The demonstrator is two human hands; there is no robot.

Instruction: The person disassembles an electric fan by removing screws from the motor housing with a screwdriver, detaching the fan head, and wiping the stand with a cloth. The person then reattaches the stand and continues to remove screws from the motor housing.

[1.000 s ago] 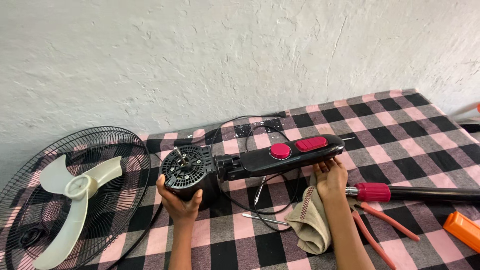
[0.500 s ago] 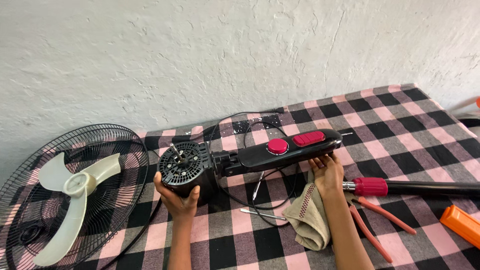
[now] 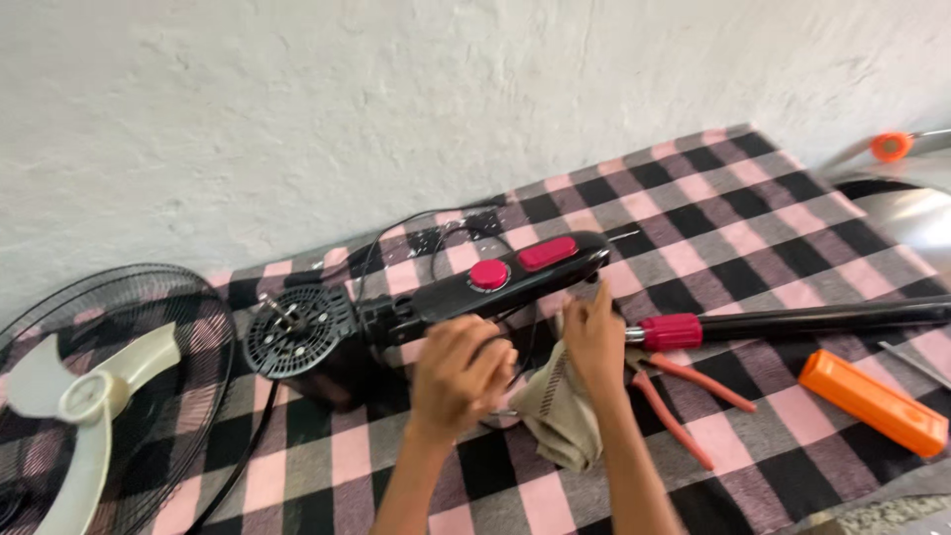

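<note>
A black plastic fan body with a round vented motor housing and a long control neck bearing a red dial and a red oblong button (image 3: 436,297) lies on the pink-and-black checked cloth of the table (image 3: 713,198), near the middle and closer to the back edge by the white wall. Its long axis runs left to right with a slight slant: the motor housing, with its bare shaft, points toward the left edge, and the neck tip points toward the right and back. The left hand (image 3: 458,369) hovers over the black cord just in front of the neck, fingers curled loosely; whether it grips anything I cannot tell. The right hand (image 3: 594,337) sits at the neck's tip, fingers narrow, touching the beige folded rag (image 3: 560,411) beneath it. Just right of that hand lie red-handled pliers (image 3: 684,401) and a black pole with a red collar (image 3: 792,319) that runs toward the right edge. An orange rectangular plastic tool (image 3: 872,401) lies near the front right corner. At the left edge rests a black wire fan guard holding a cream blade (image 3: 89,396). Open cloth lies at the back right corner and along the front edge.
</note>
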